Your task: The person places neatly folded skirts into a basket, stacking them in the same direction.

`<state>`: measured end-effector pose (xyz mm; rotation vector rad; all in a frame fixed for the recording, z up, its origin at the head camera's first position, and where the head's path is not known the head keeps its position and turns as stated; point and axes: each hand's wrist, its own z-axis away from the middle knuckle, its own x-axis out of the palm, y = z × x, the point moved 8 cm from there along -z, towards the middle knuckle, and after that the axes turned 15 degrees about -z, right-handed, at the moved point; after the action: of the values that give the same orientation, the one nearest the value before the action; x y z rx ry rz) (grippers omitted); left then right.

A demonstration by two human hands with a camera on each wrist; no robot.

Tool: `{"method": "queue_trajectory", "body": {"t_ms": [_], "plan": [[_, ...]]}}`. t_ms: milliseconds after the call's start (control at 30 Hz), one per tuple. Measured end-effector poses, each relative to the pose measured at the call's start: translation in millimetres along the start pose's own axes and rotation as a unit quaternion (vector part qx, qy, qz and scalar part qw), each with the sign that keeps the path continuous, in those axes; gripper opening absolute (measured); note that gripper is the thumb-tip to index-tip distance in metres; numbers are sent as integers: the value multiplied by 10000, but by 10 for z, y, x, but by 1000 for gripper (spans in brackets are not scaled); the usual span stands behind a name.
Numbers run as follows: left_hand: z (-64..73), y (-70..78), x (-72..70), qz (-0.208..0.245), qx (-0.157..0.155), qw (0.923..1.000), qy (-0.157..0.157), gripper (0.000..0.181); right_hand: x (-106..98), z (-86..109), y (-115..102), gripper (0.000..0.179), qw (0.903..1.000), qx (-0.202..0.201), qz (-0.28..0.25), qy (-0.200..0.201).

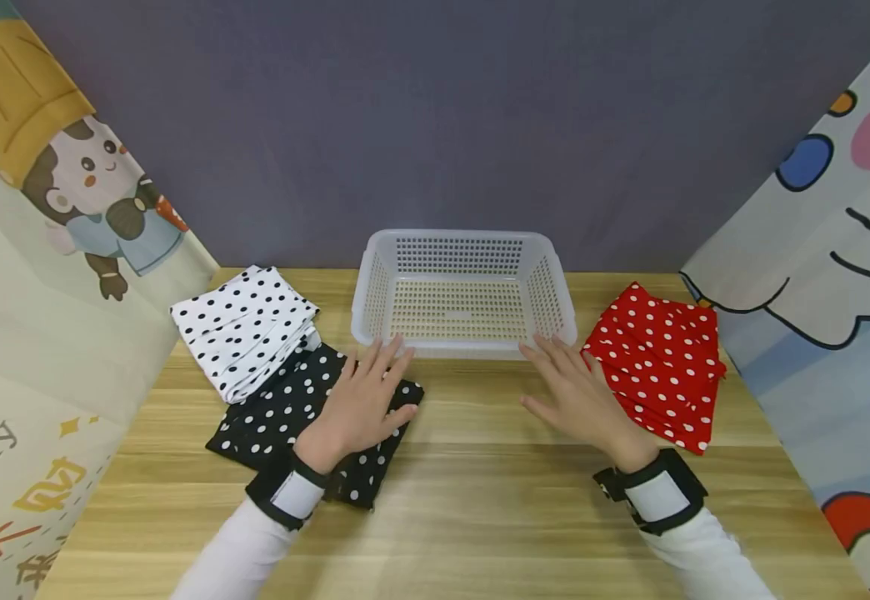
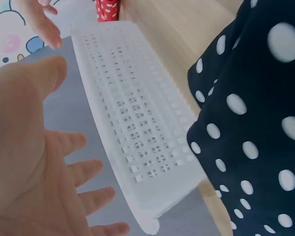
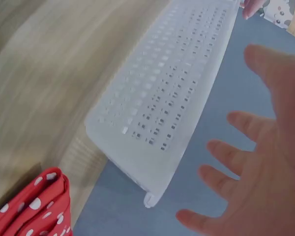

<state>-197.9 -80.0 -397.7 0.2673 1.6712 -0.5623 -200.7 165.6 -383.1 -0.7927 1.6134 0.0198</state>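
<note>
A white plastic basket [image 1: 457,350] with a grid of holes stands at the back middle of the table, nothing inside it. My left hand [image 1: 363,404] is spread over a folded black cloth with white dots [image 1: 270,429], its fingertips near the basket's front left corner. On the other side my right hand [image 1: 577,400] has its fingers spread, tips by the front right corner. Both palms hold nothing in the wrist views. A folded red cloth with white dots [image 1: 663,367] lies to the right of the right hand. At the far left, a white cloth with black dots [image 1: 247,329] overlaps the black one.
The wooden table [image 1: 465,517] meets a dark grey panel [image 1: 435,125] right behind the basket. Printed cartoon sheets line both sides, the left sheet [image 1: 37,358] and the right sheet [image 1: 817,267]. White sleeves and black wrist straps cover the forearms.
</note>
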Motion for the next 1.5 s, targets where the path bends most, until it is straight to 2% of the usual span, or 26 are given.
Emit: {"method": "queue_trajectory", "body": {"t_ms": [167, 300, 567, 700, 833, 1133, 1333, 1500], "plan": [[134, 43, 2, -55, -44, 9996, 265, 70, 72, 66, -87, 70, 9997, -222, -64, 120], [257, 63, 34, -84, -89, 9994, 334, 67, 166, 104, -165, 69, 9990, -412, -126, 130], [458, -12, 66, -110, -245, 9985, 475, 66, 421, 106, -320, 66, 9963, -844, -126, 12], [546, -111, 115, -146, -415, 9983, 379, 66, 540, 89, -371, 63, 9951, -968, -202, -48], [644, -272, 207, -82, -695, 9972, 272, 64, 668, 67, -459, 61, 9923, -1204, -286, -62], [890, -580, 380, 262, -1332, 9907, 91, 61, 977, -18, -673, 62, 9878, -1323, -603, -552], [1067, -666, 500, 461, -1553, 9868, 37, 59, 1122, -74, -849, 60, 9863, -1331, -652, -727], [1175, -723, 565, 517, -1697, 9841, -21, 55, 1295, -91, -1047, 62, 9841, -1370, -414, -1053]]}}
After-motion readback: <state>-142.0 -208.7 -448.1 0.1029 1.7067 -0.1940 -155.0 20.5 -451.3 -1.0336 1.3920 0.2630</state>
